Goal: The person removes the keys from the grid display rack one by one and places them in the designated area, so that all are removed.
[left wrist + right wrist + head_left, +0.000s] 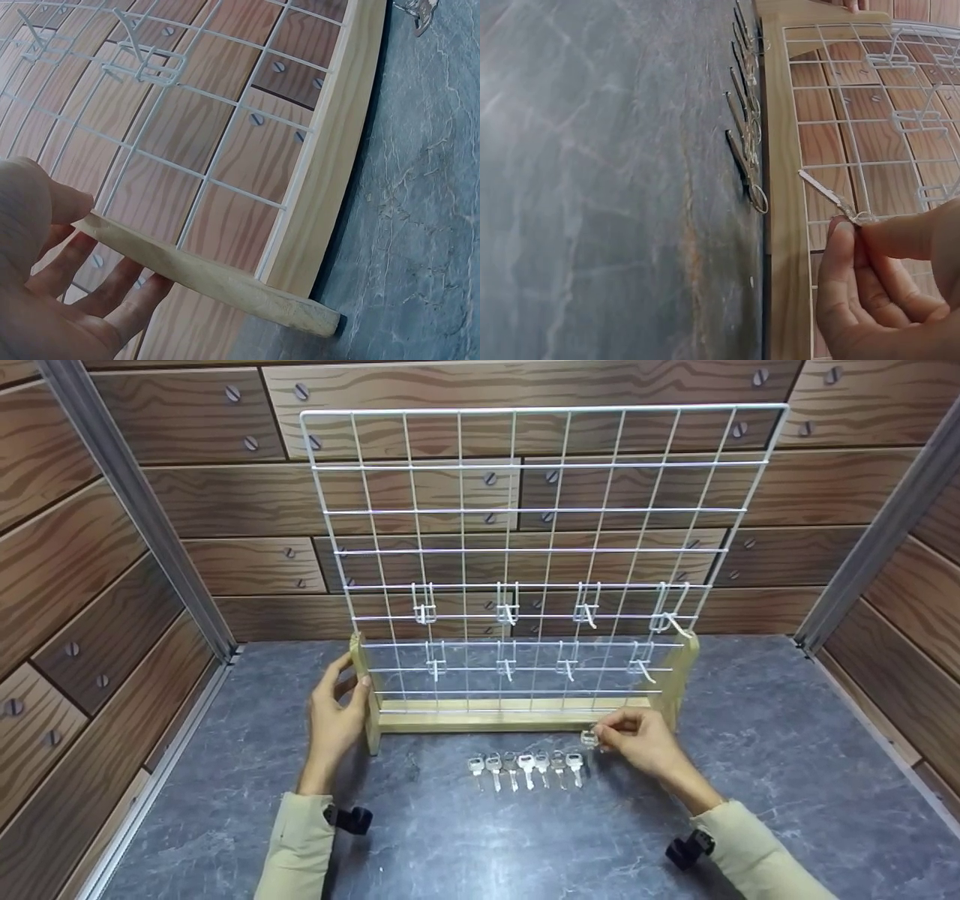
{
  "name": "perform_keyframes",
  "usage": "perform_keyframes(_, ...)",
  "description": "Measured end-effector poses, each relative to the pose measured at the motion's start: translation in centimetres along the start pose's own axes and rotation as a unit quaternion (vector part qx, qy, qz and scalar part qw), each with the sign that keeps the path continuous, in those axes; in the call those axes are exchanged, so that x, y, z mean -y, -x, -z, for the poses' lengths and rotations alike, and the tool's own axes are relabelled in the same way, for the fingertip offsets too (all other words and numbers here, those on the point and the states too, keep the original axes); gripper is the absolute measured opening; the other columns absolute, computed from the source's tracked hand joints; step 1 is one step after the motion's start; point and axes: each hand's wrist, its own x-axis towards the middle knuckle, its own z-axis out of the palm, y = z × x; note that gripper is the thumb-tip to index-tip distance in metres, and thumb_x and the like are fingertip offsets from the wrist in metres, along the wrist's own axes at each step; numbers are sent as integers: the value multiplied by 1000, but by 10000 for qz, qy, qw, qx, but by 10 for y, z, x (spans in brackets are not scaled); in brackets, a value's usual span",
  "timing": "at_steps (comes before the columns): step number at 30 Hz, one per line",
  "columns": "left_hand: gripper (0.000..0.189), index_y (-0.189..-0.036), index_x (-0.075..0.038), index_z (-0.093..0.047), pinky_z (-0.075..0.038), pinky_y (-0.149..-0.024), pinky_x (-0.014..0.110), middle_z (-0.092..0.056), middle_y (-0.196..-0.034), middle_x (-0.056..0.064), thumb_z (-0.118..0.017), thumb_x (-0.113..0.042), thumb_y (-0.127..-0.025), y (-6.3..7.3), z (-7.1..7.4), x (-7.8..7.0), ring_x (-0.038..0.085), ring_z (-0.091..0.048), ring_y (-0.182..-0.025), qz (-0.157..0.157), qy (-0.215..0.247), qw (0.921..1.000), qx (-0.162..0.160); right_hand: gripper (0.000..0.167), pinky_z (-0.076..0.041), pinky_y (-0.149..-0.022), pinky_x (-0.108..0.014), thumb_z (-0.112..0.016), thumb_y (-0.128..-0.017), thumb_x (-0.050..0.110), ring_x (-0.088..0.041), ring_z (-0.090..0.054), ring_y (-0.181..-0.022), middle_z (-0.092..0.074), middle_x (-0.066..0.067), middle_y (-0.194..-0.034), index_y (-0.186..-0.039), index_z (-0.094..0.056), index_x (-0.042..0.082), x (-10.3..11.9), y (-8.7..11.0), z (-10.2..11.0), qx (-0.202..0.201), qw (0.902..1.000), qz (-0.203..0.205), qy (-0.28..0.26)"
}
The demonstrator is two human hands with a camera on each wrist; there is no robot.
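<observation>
A white wire grid (532, 532) stands in a wooden stand (480, 724), with several white hooks (506, 615) hung on its lower part. My left hand (339, 716) grips the stand's left side panel (202, 277), thumb on one side and fingers on the other. Between thumb and fingertips my right hand (645, 742) pinches a key (825, 189) with a small ring at its head. This key is in front of the stand's base bar at the right. A row of several keys (527, 769) lies on the table, left of my right hand.
The grey marbled table (480, 847) spreads in front of the stand. Wood-patterned walls (247, 502) close off the back and both sides. The stand's right side panel (681, 679) rises beyond my right hand.
</observation>
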Motion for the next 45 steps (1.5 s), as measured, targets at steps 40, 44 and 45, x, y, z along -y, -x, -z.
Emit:
perform_keyframes(40,49,-151,-2,-58,-64,-96,56,-55,-156,23,-67,0,-103,-1,0,-1,49,-66,-128,11,100,9999,18,8,-56,-54,-17,-75,-86,-8,-10,-64,-61,-71,-7,-73,-83,-70,-4,-12,0,-3,337,9840,164,1740)
perform_keyframes(44,49,-150,-2,-58,-64,-96,56,-56,-155,23,-67,1,-102,-1,0,-1,49,-66,-128,15,111,9999,-11,9,-56,-54,-18,-77,-85,-8,-10,-64,-61,-70,-6,-73,-83,-70,-3,-12,0,-3,310,9836,149,1770)
perform_keyframes(45,49,-150,-1,-58,-64,-96,55,-56,-155,23,-67,1,-102,-1,0,0,49,-66,-128,13,99,9999,-12,10,-56,-54,-18,-77,-84,-8,-10,-64,-61,-70,-5,-73,-83,-70,-2,-12,0,-3,296,9835,141,1782)
